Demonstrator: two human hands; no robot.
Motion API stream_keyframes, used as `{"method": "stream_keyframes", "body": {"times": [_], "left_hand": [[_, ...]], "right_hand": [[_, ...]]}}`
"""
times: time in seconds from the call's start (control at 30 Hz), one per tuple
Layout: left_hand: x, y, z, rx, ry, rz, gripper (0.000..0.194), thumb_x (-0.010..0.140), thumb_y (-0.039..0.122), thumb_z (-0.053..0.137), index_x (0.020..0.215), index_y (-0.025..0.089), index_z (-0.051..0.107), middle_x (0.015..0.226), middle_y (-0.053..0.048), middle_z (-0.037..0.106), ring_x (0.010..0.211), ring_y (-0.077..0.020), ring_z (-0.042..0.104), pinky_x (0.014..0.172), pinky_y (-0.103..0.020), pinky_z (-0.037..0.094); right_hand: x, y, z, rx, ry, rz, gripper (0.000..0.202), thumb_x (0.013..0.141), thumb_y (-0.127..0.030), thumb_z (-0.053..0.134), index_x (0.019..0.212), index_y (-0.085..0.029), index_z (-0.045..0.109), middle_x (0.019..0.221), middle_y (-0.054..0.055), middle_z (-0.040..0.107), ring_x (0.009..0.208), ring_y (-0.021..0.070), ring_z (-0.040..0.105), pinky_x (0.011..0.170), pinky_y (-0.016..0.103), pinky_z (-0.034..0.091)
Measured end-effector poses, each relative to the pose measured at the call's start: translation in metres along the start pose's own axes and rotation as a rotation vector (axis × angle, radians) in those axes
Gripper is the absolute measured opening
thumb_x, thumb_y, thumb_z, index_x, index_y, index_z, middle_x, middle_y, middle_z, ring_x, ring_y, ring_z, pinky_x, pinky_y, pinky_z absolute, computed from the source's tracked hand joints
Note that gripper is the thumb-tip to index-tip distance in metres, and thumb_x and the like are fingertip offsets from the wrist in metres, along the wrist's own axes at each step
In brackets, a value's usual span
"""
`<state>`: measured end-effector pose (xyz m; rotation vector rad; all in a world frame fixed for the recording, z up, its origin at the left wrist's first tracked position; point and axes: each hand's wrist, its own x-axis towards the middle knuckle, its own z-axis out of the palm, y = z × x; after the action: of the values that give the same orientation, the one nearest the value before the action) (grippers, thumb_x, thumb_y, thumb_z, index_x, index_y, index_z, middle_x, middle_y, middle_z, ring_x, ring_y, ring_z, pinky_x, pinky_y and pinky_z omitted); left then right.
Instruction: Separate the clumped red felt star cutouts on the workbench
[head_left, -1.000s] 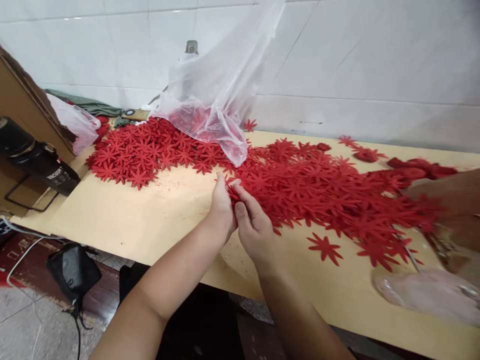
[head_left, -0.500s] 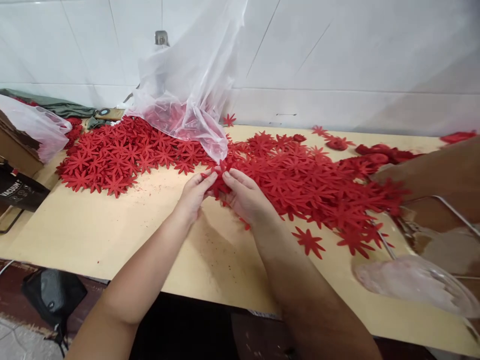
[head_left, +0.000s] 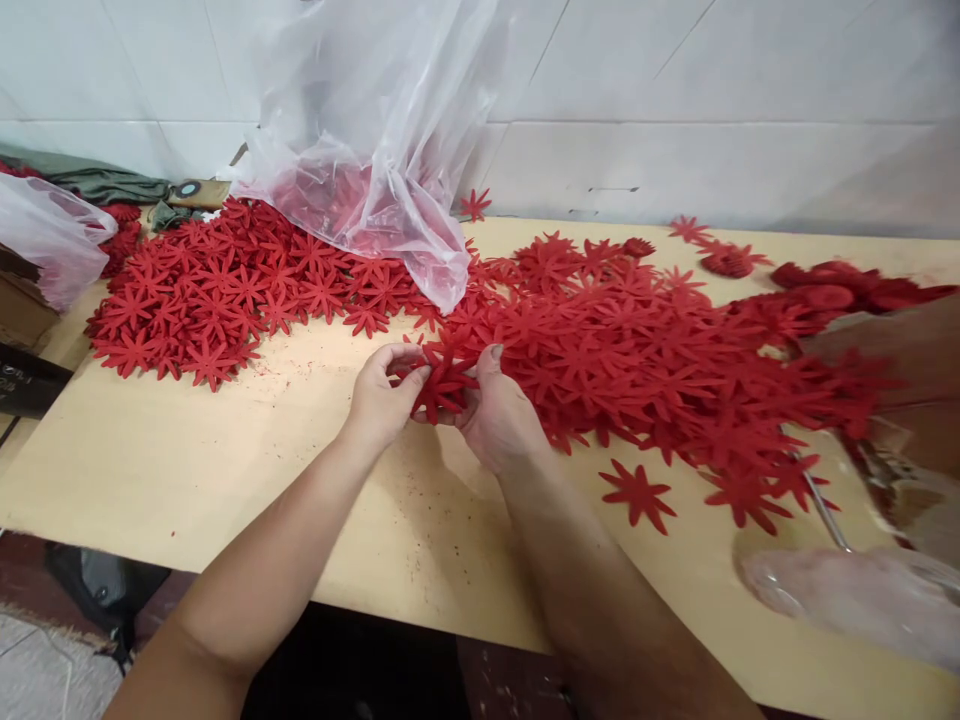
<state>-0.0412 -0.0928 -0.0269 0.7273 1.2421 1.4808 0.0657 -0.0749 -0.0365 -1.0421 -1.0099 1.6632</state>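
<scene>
Tan table — clear bag holding red flowers; left hand, right hand pinch red flower cutout.

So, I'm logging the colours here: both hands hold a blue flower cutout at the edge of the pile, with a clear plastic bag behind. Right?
Not blue: the head view shows the flower cutout is red. The left hand, right hand, pile and plastic bag stand as described.

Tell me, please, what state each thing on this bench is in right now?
left hand: pinching the red flower cutout
right hand: gripping the same cutout
clear plastic bag: open, draped over the pile
flower pile: spread loose on the table
</scene>
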Motion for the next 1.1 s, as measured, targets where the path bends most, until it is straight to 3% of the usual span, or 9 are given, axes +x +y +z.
{"method": "stream_keyframes", "body": {"times": [0.07, 0.17, 0.23, 0.37, 0.53, 0.73, 0.87, 1.03, 1.1], "left_hand": [[0.002, 0.001, -0.002, 0.054, 0.011, 0.005, 0.011, 0.073, 0.005, 0.06, 0.077, 0.016, 0.059, 0.079, -0.001, 0.062, 0.072, -0.0101, 0.056, 0.076, -0.026, 0.047], [0.002, 0.001, -0.004, 0.093, 0.034, 0.022, 0.01, 0.076, 0.01, 0.06, 0.083, 0.016, 0.057, 0.084, -0.002, 0.061, 0.077, -0.0103, 0.056, 0.075, -0.025, 0.048], [0.001, 0.0, -0.003, 0.082, 0.04, 0.032, 0.015, 0.076, 0.015, 0.062, 0.09, 0.017, 0.056, 0.097, -0.005, 0.062, 0.085, -0.0118, 0.057, 0.077, -0.026, 0.048], [-0.002, -0.004, 0.0, 0.068, -0.027, -0.015, 0.033, 0.071, 0.017, 0.069, 0.1, 0.016, 0.053, 0.11, -0.01, 0.06, 0.089, -0.0136, 0.058, 0.078, -0.028, 0.049], [0.0, -0.005, 0.001, 0.133, -0.153, -0.046, 0.014, 0.073, 0.004, 0.057, 0.084, 0.014, 0.058, 0.08, -0.003, 0.066, 0.068, -0.0098, 0.058, 0.074, -0.027, 0.048], [0.012, 0.008, -0.013, 0.116, 0.044, 0.037, 0.01, 0.075, 0.009, 0.059, 0.067, 0.016, 0.057, 0.059, 0.004, 0.058, 0.055, -0.0066, 0.051, 0.062, -0.022, 0.043], [0.014, 0.01, -0.018, 0.098, 0.045, 0.079, 0.013, 0.076, 0.012, 0.06, 0.065, 0.016, 0.054, 0.057, 0.005, 0.056, 0.052, -0.005, 0.048, 0.059, -0.02, 0.041], [0.01, 0.007, -0.014, 0.059, 0.008, 0.089, 0.013, 0.073, 0.017, 0.065, 0.066, 0.016, 0.054, 0.056, 0.006, 0.055, 0.05, -0.0041, 0.046, 0.056, -0.019, 0.04], [0.008, 0.006, -0.011, 0.06, -0.006, 0.069, 0.016, 0.071, 0.019, 0.067, 0.065, 0.016, 0.053, 0.055, 0.006, 0.053, 0.049, -0.004, 0.045, 0.055, -0.019, 0.04]], "right_hand": [[-0.001, 0.002, 0.001, 0.023, -0.041, -0.011, 0.061, 0.073, -0.076, 0.046, 0.082, -0.019, 0.064, 0.079, 0.006, 0.071, 0.081, 0.0214, 0.07, 0.067, 0.037, 0.061], [-0.001, 0.005, 0.0, 0.024, -0.088, -0.06, 0.045, 0.066, -0.061, 0.068, 0.086, -0.021, 0.064, 0.08, 0.001, 0.07, 0.078, 0.0167, 0.069, 0.072, 0.035, 0.06], [0.001, 0.007, -0.002, 0.013, -0.043, -0.086, 0.041, 0.06, -0.053, 0.077, 0.083, -0.022, 0.064, 0.077, -0.002, 0.069, 0.073, 0.0145, 0.068, 0.071, 0.034, 0.059], [0.005, 0.007, -0.006, 0.027, 0.12, -0.147, 0.04, 0.056, -0.053, 0.079, 0.074, -0.021, 0.062, 0.074, -0.003, 0.066, 0.07, 0.012, 0.064, 0.07, 0.031, 0.057], [0.001, -0.001, -0.008, -0.125, 0.102, -0.219, 0.041, 0.064, -0.06, 0.071, 0.068, -0.02, 0.06, 0.064, -0.003, 0.058, 0.064, 0.0104, 0.057, 0.068, 0.028, 0.052], [0.0, -0.007, -0.013, -0.317, 0.258, -0.317, 0.037, 0.068, -0.056, 0.069, 0.07, -0.019, 0.062, 0.07, 0.0, 0.059, 0.068, 0.0115, 0.055, 0.069, 0.028, 0.049], [-0.001, -0.001, -0.01, -0.345, 0.1, -0.252, 0.04, 0.066, -0.054, 0.071, 0.083, -0.019, 0.064, 0.069, 0.001, 0.061, 0.058, 0.0117, 0.055, 0.055, 0.028, 0.048], [-0.001, 0.006, -0.008, -0.453, 0.084, -0.333, 0.05, 0.069, -0.057, 0.068, 0.101, -0.019, 0.064, 0.101, 0.009, 0.065, 0.089, 0.0192, 0.063, 0.081, 0.037, 0.053], [-0.001, 0.005, -0.008, -0.38, 0.079, -0.344, 0.05, 0.069, -0.06, 0.067, 0.1, -0.021, 0.064, 0.098, 0.008, 0.066, 0.09, 0.0196, 0.064, 0.082, 0.038, 0.053]]}}
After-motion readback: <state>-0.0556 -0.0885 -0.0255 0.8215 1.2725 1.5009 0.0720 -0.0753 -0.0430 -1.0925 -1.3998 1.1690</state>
